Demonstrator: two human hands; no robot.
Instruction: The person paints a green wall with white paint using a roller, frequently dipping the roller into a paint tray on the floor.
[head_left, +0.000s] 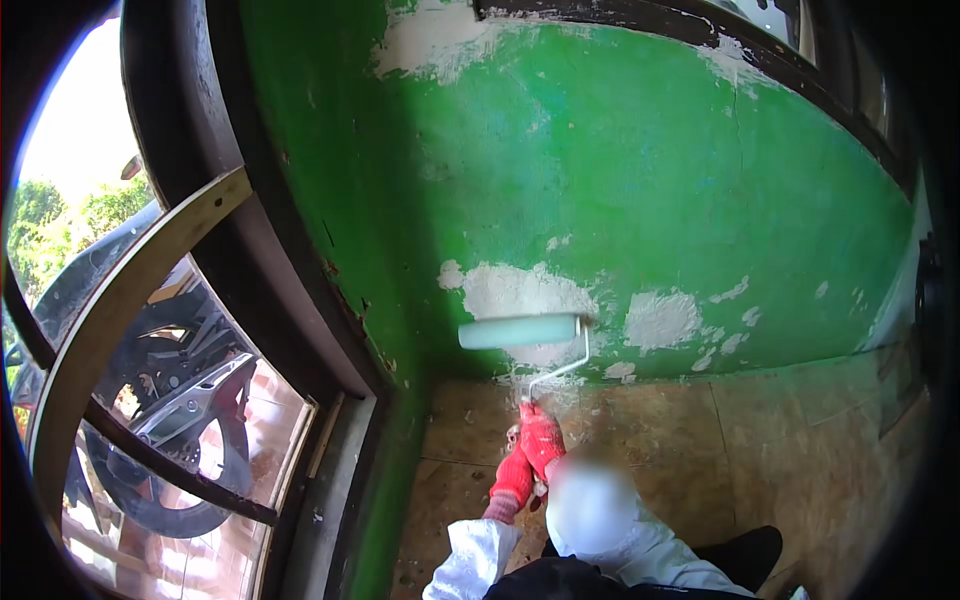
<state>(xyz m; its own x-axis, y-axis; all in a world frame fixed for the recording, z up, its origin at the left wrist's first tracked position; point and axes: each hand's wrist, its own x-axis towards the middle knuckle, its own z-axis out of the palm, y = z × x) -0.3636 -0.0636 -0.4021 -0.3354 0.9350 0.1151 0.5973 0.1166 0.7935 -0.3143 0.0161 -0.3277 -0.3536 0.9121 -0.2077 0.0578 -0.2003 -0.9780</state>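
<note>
A paint roller (519, 331) with a pale blue-green sleeve lies horizontally in front of the lower green wall (637, 187), before a white patch (521, 292); whether it touches the wall cannot be told. Its bent wire frame runs down to a handle gripped by both my hands in red knitted gloves. My right hand (541, 435) is the upper one, closed around the handle near the frame. My left hand (513, 478) is just below and to the left, closed on the handle's lower part, most of which the gloves hide.
More white patches (663, 319) mark the wall above the brown tiled floor (675, 435). At the left stands a dark window frame (300, 315) with a curved wooden piece (112, 292) across it. A motorcycle (176, 442) shows behind the glass. A dark ledge (630, 19) crosses the upper wall.
</note>
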